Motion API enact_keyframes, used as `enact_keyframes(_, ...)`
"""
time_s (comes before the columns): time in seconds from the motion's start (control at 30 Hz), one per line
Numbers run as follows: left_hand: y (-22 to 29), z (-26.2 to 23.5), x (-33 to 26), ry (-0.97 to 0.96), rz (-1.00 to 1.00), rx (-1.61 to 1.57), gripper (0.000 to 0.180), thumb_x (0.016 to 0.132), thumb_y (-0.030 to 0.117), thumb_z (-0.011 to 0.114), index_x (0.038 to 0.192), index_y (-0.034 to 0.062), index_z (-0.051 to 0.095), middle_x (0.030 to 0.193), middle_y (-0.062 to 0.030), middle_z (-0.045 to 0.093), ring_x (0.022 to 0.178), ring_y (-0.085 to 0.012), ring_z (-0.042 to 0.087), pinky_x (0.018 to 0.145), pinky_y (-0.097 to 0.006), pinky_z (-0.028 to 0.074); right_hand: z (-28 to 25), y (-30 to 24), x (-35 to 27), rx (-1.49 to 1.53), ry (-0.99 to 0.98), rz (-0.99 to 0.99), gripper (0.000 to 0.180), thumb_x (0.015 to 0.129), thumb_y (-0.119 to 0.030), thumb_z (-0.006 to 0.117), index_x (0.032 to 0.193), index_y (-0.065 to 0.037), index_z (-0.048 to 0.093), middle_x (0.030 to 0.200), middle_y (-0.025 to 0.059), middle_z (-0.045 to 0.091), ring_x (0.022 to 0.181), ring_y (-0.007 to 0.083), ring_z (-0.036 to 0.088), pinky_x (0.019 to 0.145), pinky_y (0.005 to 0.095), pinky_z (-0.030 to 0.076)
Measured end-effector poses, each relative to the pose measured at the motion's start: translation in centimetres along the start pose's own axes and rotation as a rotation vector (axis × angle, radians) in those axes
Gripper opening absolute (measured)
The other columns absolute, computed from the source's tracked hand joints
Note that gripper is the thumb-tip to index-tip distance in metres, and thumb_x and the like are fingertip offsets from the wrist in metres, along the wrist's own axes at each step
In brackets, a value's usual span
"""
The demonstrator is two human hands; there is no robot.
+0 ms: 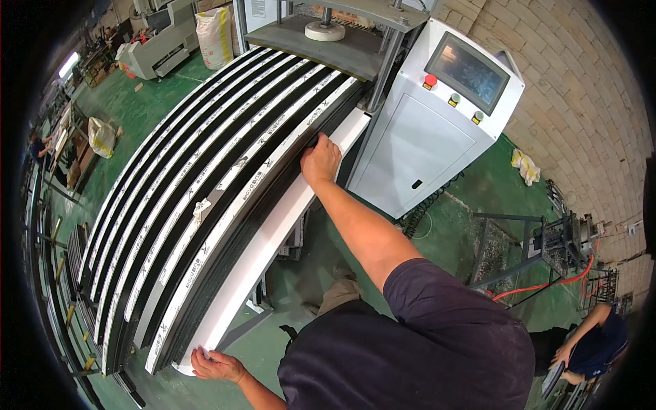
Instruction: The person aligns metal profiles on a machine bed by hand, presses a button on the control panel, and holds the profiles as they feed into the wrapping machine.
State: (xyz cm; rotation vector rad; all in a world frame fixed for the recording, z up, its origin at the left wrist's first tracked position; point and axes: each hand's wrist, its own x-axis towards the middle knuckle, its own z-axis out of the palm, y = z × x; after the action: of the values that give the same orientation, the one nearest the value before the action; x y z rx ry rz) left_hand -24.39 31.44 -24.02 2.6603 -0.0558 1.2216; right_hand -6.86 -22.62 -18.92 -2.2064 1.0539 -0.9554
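Note:
Several long profiles (pixel 198 171) with printed white film lie side by side, separated by black strips, running from the near left up to a press. Along their right side is a dark ribbed profile (pixel 256 225), bordered by a long white ledge (pixel 263 256). My right hand (pixel 321 160) is closed over the dark profile's upper edge, near the press; its fingertips are partly hidden. At the near end, my left hand (pixel 217 364) has its bent fingers and thumb on the corner of the white ledge.
The press plate (pixel 321 51) stands over the far ends. Right of it is a grey control cabinet (pixel 417 137) with a screen and a red button. A metal stand (pixel 553 239) with an orange hose is farther right. Another person (pixel 588 342) works at the lower right.

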Motion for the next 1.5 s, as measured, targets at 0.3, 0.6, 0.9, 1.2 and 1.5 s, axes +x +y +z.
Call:
enact_keyframes(0.3, 0.1, -0.1, 0.0, -0.003, 0.003, -0.001, 0.041, 0.105, 0.037, 0.043, 0.116, 0.0036, 0.065, 0.125, -0.0104, 0.063, 0.119, -0.0303, 0.056, 0.107, -0.049, 0.030, -0.1, -0.1, -0.1, -0.006, 0.023, -0.019, 0.045, 0.083, -0.012, 0.060, 0.126, 0.000, 0.055, 0.117, 0.0231, 0.064, 0.114, 0.0412, 0.055, 0.106, 0.0496, 0.036)
enact_keyframes(0.6, 0.0, 0.1, 0.0, -0.001, 0.004, 0.029, 0.044, 0.106, 0.039, 0.043, 0.115, 0.0028, 0.065, 0.124, -0.0113, 0.063, 0.119, -0.0296, 0.056, 0.105, -0.047, 0.032, -0.1, 0.0, 0.0, -0.006, 0.023, -0.025, 0.045, 0.083, -0.012, 0.060, 0.126, 0.000, 0.055, 0.117, 0.0226, 0.064, 0.114, 0.0406, 0.055, 0.106, 0.0494, 0.036)
enact_keyframes(0.9, -0.2, 0.1, -0.1, 0.005, 0.011, 0.021, 0.043, 0.105, 0.038, 0.043, 0.116, 0.0029, 0.065, 0.124, -0.0120, 0.063, 0.120, -0.0294, 0.056, 0.107, -0.048, 0.031, -0.6, -0.4, -0.2, -0.009, -0.011, -0.009, 0.044, 0.084, -0.011, 0.058, 0.127, 0.001, 0.056, 0.119, 0.0229, 0.064, 0.116, 0.0408, 0.055, 0.107, 0.0490, 0.035)
enact_keyframes(1.2, 0.2, -0.4, 0.0, -0.033, -0.055, 0.058, 0.041, 0.103, 0.038, 0.044, 0.114, 0.0038, 0.065, 0.123, -0.0119, 0.064, 0.119, -0.0303, 0.056, 0.109, -0.049, 0.030, -0.6, -0.5, -0.2, -0.011, -0.013, -0.002, 0.044, 0.083, -0.011, 0.060, 0.126, 0.001, 0.057, 0.119, 0.0227, 0.064, 0.116, 0.0406, 0.055, 0.107, 0.0491, 0.036)
enact_keyframes(1.5, 0.1, -1.1, 3.4, -0.057, -0.165, -0.098, 0.012, 0.089, 0.016, 0.058, 0.087, 0.0044, 0.062, 0.088, -0.0120, 0.065, 0.084, -0.0344, 0.061, 0.076, -0.048, 0.045, -0.6, -0.4, 0.0, -0.030, -0.019, 0.002, 0.047, 0.084, -0.011, 0.059, 0.129, 0.001, 0.056, 0.121, 0.0231, 0.064, 0.117, 0.0404, 0.055, 0.108, 0.0484, 0.035)
